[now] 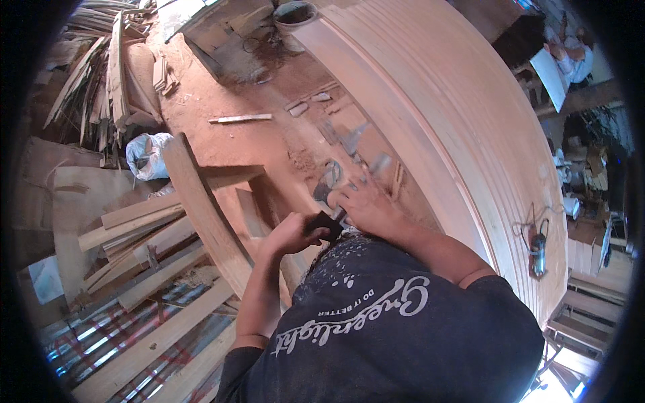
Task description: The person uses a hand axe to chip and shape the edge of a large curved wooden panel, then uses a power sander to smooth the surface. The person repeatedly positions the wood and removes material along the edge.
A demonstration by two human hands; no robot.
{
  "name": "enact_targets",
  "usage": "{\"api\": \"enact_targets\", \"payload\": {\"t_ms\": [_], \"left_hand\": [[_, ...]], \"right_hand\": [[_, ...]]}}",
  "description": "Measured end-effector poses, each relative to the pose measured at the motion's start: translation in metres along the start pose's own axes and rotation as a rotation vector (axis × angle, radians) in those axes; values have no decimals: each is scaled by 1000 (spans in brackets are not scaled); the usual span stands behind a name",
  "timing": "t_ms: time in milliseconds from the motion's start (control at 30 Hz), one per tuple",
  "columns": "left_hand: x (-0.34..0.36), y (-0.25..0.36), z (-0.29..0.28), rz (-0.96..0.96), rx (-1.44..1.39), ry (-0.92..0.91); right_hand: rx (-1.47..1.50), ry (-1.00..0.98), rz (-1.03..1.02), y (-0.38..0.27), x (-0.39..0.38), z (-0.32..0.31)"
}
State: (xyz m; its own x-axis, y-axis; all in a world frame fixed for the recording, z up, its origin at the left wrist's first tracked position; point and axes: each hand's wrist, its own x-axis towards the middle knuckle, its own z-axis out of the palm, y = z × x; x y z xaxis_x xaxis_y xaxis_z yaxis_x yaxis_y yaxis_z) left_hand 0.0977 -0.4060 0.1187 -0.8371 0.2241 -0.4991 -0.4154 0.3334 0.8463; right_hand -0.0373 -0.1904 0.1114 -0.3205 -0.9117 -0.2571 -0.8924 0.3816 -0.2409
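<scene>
My left hand (pixel 293 234) is closed round one end of a dark flat piece (pixel 325 226), held low in front of my shirt. The piece's exact kind does not show. Just right of it, my right hand (pixel 364 203) has its fingers curled, close to the dark piece's edge. A small greyish part (pixel 339 215) shows below these fingers; what they grip is mostly hidden. Beyond the hands, near the ground, lies a rounded object with a greenish rim (pixel 332 173), too unclear to name.
A long, wide wooden panel (pixel 443 101) with a stepped edge curves along my right. A corded power tool (pixel 538 254) rests on it. At left stand a wooden frame (pixel 201 208) and stacked boards (pixel 144 252). Farther off are a white sack (pixel 148 156), scrap wood (pixel 111 80) and a bucket (pixel 294 15).
</scene>
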Motion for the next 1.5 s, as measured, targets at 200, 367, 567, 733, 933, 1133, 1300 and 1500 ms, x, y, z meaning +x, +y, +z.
{"api": "enact_targets", "payload": {"t_ms": [200, 367, 567, 733, 933, 1133, 1300, 1500], "left_hand": [[89, 14, -137, 81, 483, -81], [141, 63, -238, -36, 12, 119], [239, 64, -319, 228, -213, 564], [332, 75, -385, 180, -184, 541], [494, 99, -458, 189, 171, 496], [602, 134, -451, -15, 100, 85], [626, 137, -452, -10, 8, -120], [630, 140, -467, 10, 95, -176]], "right_hand": [[329, -320, -91, 67, 103, -15], [636, -171, 214, 96, 156, -46], [805, 32, 548, 128, 174, -45], [899, 319, 801, 132, 157, -25], [1089, 387, 1141, 109, 153, -45], [1232, 577, 1677, 49, 225, -68], [1252, 610, 1907, 23, 308, -101], [1200, 638, 1876, 15, 376, -125]]}}
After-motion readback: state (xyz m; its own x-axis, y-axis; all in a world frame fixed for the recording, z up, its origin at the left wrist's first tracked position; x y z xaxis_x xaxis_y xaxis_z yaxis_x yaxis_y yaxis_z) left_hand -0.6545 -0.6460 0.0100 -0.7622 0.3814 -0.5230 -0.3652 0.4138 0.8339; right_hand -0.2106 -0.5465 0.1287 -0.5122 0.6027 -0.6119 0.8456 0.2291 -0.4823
